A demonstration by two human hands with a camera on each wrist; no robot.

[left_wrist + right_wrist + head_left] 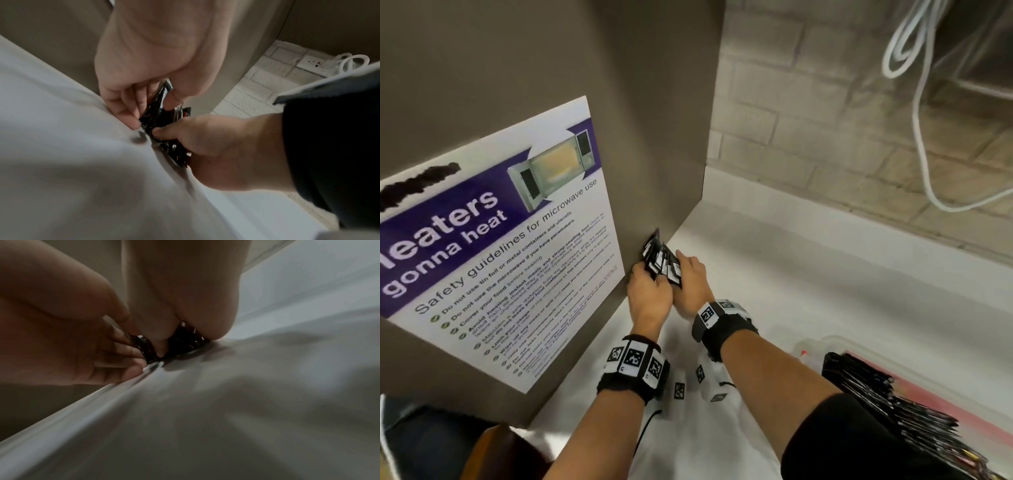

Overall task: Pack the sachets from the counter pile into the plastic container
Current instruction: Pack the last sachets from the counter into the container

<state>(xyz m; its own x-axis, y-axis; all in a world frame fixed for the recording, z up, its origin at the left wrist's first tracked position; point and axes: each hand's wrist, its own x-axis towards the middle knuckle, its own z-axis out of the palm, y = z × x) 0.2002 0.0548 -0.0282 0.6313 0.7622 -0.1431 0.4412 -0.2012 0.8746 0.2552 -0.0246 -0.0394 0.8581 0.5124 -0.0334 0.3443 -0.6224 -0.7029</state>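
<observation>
Both hands meet at the far end of the white counter [808, 260], right against the brown panel [654, 102] with the microwave safety poster [496, 240]. The left hand [649, 296] and the right hand [693, 279] curl their fingers around one bunch of black sachets [662, 262] — pressed between them, lower edges on the counter. The plastic container [914, 387] sits near, at the right, already holding a row of black sachets [876, 397].

The poster [496, 236] reads "eaters gonna heat" and "Safety guidelines for microwave use"
</observation>
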